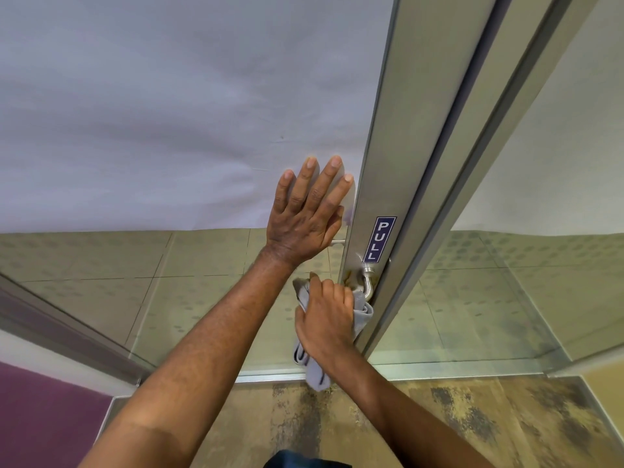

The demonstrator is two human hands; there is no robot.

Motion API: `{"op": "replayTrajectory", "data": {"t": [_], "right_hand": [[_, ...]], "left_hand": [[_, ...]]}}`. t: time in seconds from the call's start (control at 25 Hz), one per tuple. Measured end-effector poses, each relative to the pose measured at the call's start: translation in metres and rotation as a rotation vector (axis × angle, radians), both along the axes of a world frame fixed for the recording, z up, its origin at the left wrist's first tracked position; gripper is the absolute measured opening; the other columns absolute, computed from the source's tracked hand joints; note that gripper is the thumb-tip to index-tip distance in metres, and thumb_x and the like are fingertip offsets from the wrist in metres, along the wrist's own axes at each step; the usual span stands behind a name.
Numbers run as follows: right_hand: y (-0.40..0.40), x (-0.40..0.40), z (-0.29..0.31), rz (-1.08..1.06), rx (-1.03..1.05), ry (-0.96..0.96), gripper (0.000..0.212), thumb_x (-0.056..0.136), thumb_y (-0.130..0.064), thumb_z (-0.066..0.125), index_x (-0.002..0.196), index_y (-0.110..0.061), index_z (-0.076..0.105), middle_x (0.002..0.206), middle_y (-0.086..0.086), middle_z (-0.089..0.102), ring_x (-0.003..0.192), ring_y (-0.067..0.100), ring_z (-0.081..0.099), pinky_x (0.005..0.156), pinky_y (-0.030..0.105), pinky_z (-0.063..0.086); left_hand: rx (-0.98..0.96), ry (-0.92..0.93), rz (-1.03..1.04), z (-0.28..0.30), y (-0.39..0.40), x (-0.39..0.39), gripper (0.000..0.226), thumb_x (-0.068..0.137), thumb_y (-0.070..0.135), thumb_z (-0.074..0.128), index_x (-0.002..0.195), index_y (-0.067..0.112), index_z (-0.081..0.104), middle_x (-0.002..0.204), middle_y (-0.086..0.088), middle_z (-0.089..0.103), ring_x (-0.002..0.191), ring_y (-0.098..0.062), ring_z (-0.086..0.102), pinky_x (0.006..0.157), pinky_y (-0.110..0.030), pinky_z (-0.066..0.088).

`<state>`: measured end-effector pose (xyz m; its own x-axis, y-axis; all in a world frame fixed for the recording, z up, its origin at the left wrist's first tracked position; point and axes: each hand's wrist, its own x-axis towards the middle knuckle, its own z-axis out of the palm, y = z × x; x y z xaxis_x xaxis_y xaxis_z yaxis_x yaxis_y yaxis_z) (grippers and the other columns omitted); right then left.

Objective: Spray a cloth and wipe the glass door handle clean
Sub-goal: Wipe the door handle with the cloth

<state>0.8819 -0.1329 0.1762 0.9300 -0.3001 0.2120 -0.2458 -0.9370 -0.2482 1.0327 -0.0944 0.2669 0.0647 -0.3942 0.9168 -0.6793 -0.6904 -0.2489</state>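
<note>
A glass door [202,265] with frosted upper film stands in front of me, edged by a grey metal frame [388,184]. My left hand [305,214] presses flat on the glass, fingers straight and spread, just left of the frame. Below it, my right hand [326,319] grips a grey cloth [314,373] and holds it against the silver door handle [368,282]. Only the handle's upper bend shows; the rest is hidden by cloth and hand. The cloth's loose end hangs below my wrist.
A blue PULL sticker [380,238] sits on the frame above the handle. A second glass panel [506,298] lies to the right of the frame. Mottled floor tiles [472,417] spread below, with a purple surface [44,417] at the lower left.
</note>
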Motion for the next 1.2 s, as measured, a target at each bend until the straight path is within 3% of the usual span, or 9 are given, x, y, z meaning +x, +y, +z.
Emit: {"op": "replayTrajectory", "data": {"t": [0.12,0.24,0.44,0.56,0.64,0.84,1.0,1.08,1.2], "right_hand": [[0.007,0.014,0.005,-0.031,0.048,0.005,0.049,0.09,-0.041,0.054,0.131,-0.014,0.054,0.112,0.005,0.062,0.106,0.027,0.058,0.1,0.044,0.042],[-0.008,-0.004,-0.021,0.131,-0.065,-0.099,0.071,0.087,-0.043,0.06,0.149,-0.014,0.043,0.124,0.007,0.059,0.113,0.028,0.057,0.107,0.047,0.041],[-0.082,-0.034,-0.065,0.443,-0.242,-0.198,0.085,0.09,-0.03,0.061,0.164,-0.022,0.02,0.156,0.005,0.038,0.145,0.026,0.037,0.128,0.042,0.008],[-0.107,-0.04,-0.068,0.357,-0.121,-0.203,0.079,0.093,-0.031,0.061,0.163,-0.026,0.024,0.152,0.004,0.044,0.144,0.026,0.039,0.126,0.045,0.02],[-0.104,-0.043,-0.067,0.278,0.015,-0.207,0.07,0.094,-0.033,0.061,0.158,-0.024,0.034,0.153,0.004,0.045,0.146,0.024,0.037,0.123,0.046,0.031],[-0.056,-0.044,-0.06,-0.043,0.754,-0.396,0.06,0.093,-0.014,0.049,0.153,-0.02,0.043,0.158,-0.007,0.029,0.148,-0.002,0.027,0.119,0.013,0.026],[-0.043,-0.028,-0.036,-0.351,1.23,-0.501,0.046,0.095,-0.022,0.05,0.139,-0.033,0.043,0.141,-0.009,0.039,0.124,-0.001,0.053,0.098,0.018,0.05],[-0.043,-0.022,-0.029,-0.45,1.431,-0.517,0.04,0.097,-0.018,0.053,0.136,-0.024,0.051,0.135,-0.002,0.049,0.117,0.011,0.061,0.087,0.023,0.052],[-0.045,-0.015,-0.018,-0.507,1.802,-0.601,0.038,0.099,-0.006,0.051,0.135,-0.018,0.056,0.105,0.0,0.065,0.082,0.012,0.068,0.065,0.025,0.054]], "left_hand": [[0.005,0.005,0.011,-0.001,0.001,0.001,0.06,0.107,0.035,0.049,0.162,0.019,0.032,0.171,-0.008,0.02,0.164,-0.029,-0.001,0.133,-0.049,0.002],[0.004,0.008,0.015,0.0,0.0,0.001,0.058,0.108,0.035,0.047,0.162,0.019,0.033,0.169,-0.008,0.02,0.164,-0.029,-0.003,0.132,-0.049,0.002],[0.013,0.022,0.009,0.0,0.001,0.0,0.058,0.107,0.034,0.05,0.16,0.018,0.035,0.166,-0.01,0.03,0.164,-0.028,-0.004,0.131,-0.05,0.005],[0.011,0.023,0.007,0.001,0.001,-0.001,0.057,0.107,0.034,0.049,0.16,0.018,0.035,0.166,-0.01,0.03,0.164,-0.028,-0.004,0.13,-0.05,0.007],[0.01,0.02,0.008,0.001,0.0,-0.001,0.056,0.108,0.034,0.049,0.16,0.018,0.035,0.165,-0.01,0.031,0.164,-0.028,-0.004,0.129,-0.05,0.009],[0.004,0.012,0.008,-0.001,0.0,0.0,0.056,0.108,0.034,0.049,0.16,0.019,0.036,0.165,-0.01,0.031,0.164,-0.029,-0.002,0.13,-0.05,0.008],[0.004,0.014,0.008,-0.002,0.0,0.001,0.058,0.108,0.034,0.049,0.161,0.018,0.035,0.166,-0.01,0.031,0.164,-0.029,-0.002,0.131,-0.05,0.005],[0.004,0.019,0.011,-0.002,0.0,0.001,0.058,0.107,0.034,0.049,0.161,0.018,0.034,0.166,-0.01,0.031,0.164,-0.029,-0.002,0.131,-0.05,0.005],[0.006,0.022,0.01,-0.002,0.0,0.002,0.058,0.107,0.034,0.049,0.161,0.019,0.034,0.166,-0.01,0.03,0.164,-0.029,-0.003,0.131,-0.05,0.004]]}}
